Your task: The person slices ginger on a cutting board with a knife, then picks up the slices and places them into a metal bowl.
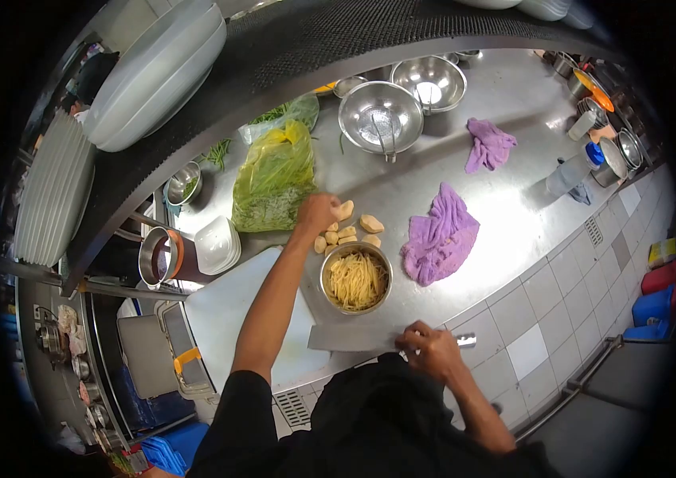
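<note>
My left hand (319,214) reaches to several pale peeled pieces (346,232) on the steel counter; its fingers are closed around or against the uppermost piece (343,210). A metal bowl (324,280) full of thin yellowish strips (356,280) stands just below these pieces. My right hand (427,348) is wrapped round the handle of a broad cleaver (354,338), whose blade points left over the lower edge of a white cutting board (254,319). A yellow-green plastic bag (274,179) lies beside my left hand.
Two purple cloths (441,235) (489,146) lie on the counter (513,215). Metal bowls (381,117) stand at the back. White dishes (217,245) and a pot (160,256) are at the left, below a shelf (290,60) overhead. A bottle (573,172) stands right.
</note>
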A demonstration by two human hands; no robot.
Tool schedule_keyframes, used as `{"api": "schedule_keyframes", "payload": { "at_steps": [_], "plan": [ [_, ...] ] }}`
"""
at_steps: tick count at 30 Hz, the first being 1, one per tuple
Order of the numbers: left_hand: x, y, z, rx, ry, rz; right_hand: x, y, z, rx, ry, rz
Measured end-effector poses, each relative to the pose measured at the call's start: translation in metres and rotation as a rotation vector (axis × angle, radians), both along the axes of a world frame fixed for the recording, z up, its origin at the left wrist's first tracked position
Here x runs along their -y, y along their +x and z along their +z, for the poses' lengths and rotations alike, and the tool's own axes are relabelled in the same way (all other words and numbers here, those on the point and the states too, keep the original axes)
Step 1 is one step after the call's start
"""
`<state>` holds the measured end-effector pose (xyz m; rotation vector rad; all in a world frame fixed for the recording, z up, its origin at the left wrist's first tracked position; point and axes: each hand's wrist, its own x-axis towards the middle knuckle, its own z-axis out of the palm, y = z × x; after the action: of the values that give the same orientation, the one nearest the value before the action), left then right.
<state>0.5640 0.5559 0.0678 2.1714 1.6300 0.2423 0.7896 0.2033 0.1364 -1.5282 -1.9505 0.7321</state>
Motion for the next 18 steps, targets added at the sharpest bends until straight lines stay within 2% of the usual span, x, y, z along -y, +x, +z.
{"api": "schedule_keyframes", "payload": {
  "at_steps": [1, 3, 4, 6, 7, 9, 10, 11, 13, 14, 18],
  "plan": [
    [-0.006, -0.007, -0.010, -0.003, 0.006, 0.005, 0.005, -0.002, 0.003, -0.003, 0.006, 0.005],
    [-0.008, -0.022, -0.019, -0.523, -0.251, -0.100, 0.017, -0.007, 0.005, -0.029, -0.074, -0.004],
    [-0.002, -0.028, -0.022, -0.526, -0.245, -0.098, 0.021, -0.008, 0.005, -0.032, -0.067, -0.004],
    [0.022, -0.043, -0.025, -0.334, -0.221, -0.145, 0.027, -0.013, 0.004, -0.051, -0.207, 0.003],
    [0.030, -0.050, -0.029, -0.335, -0.216, -0.143, 0.028, -0.015, 0.003, -0.051, -0.201, 0.004],
    [0.036, -0.067, -0.047, -0.168, -0.194, -0.089, 0.027, -0.021, 0.001, -0.087, -0.316, 0.018],
    [0.040, -0.077, -0.050, 0.029, -0.323, -0.053, 0.026, -0.023, 0.000, -0.083, -0.320, 0.030],
    [0.048, -0.086, -0.050, 0.032, -0.329, -0.038, 0.025, -0.027, -0.002, -0.091, -0.320, 0.035],
    [0.063, -0.107, -0.050, 0.557, -0.389, 0.053, 0.021, -0.035, -0.001, -0.092, -0.322, 0.064],
    [0.074, -0.115, -0.044, 0.759, -0.399, 0.106, 0.020, -0.040, 0.001, -0.119, -0.358, 0.042],
    [0.145, -0.167, 0.012, 0.923, -0.317, 0.314, 0.017, -0.067, 0.004, -0.121, -0.534, -0.008]
  ]
}}
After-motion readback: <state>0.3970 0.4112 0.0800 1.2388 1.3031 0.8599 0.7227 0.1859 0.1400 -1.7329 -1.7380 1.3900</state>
